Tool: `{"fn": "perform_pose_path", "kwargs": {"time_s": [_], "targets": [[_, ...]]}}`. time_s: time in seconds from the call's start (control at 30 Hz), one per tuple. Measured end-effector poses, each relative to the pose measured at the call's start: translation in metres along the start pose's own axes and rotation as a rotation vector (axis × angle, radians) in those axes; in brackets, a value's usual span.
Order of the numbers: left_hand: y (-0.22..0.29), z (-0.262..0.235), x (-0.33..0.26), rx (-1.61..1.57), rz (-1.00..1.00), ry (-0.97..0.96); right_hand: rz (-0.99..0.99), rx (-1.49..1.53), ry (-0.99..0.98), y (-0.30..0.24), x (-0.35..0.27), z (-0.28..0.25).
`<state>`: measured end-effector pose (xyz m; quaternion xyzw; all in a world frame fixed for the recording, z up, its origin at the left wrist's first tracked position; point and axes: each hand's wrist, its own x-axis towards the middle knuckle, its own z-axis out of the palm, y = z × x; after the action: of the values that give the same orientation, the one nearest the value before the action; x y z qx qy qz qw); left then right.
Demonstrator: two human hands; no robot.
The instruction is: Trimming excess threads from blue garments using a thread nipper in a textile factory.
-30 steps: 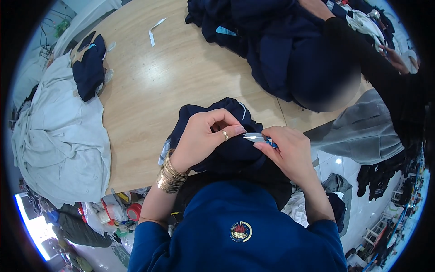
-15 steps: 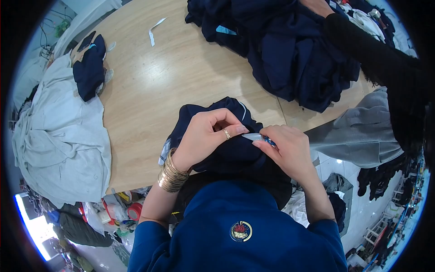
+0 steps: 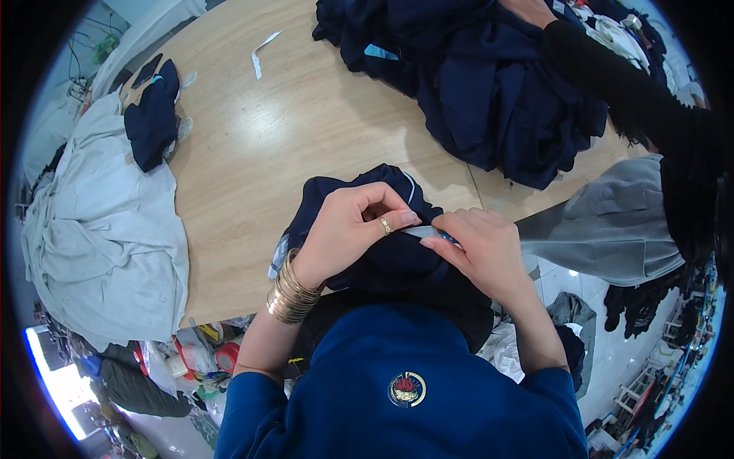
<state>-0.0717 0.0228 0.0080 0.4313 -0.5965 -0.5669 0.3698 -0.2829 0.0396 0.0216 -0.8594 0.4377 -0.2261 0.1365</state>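
Note:
A dark navy garment (image 3: pixel 329 200) lies bunched at the table's near edge, in front of my body. Thumb and forefinger of my left hand (image 3: pixel 348 229), with a ring and gold bangles, pinch its cloth; whether a thread is also between them is too small to tell. My right hand (image 3: pixel 483 249) is closed around thread snips (image 3: pixel 422 231) with pale blades and a blue handle. The blades point left over the garment, their tips right at my left fingertips.
A large heap of navy garments (image 3: pixel 505 99) covers the table's far right, beside a co-worker's black-sleeved arm (image 3: pixel 623 84). Pale grey cloth (image 3: pixel 115 229) and a small navy piece (image 3: pixel 151 122) lie at left. A white strip (image 3: pixel 262 55) rests on the wooden table (image 3: pixel 237 176).
My right hand has shifted slightly left, bringing the snips' blades closer under my left fingertips. My left hand stays in place. The co-worker's arm has moved slightly.

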Motion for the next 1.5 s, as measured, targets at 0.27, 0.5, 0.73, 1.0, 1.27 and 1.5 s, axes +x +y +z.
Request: {"fn": "perform_pose_path", "kwargs": {"time_s": [0.27, 0.5, 0.73, 1.0, 1.27, 1.5], "targets": [[0.022, -0.050, -0.043, 0.119, -0.241, -0.418, 0.446, 0.230, 0.175, 0.036, -0.025, -0.017], [0.032, -0.020, -0.060, 0.600, 0.119, -0.287, 0.606, 0.784, -0.056, 0.041, -0.053, 0.023], [-0.025, 0.031, -0.032, 0.973, 0.242, -0.241, 0.485, 0.537, -0.046, 0.050, -0.044, 0.056], [0.005, -0.011, -0.031, 0.132, -0.054, 0.012, 0.641, 0.793, 0.048, 0.051, -0.039, 0.040], [0.005, -0.014, -0.032, 0.011, -0.055, 0.029, 0.199, 0.712, 0.290, -0.003, -0.006, 0.009], [0.008, -0.013, -0.030, 0.047, -0.035, -0.027, 0.197, 0.596, 0.193, -0.005, -0.003, 0.025]]}}
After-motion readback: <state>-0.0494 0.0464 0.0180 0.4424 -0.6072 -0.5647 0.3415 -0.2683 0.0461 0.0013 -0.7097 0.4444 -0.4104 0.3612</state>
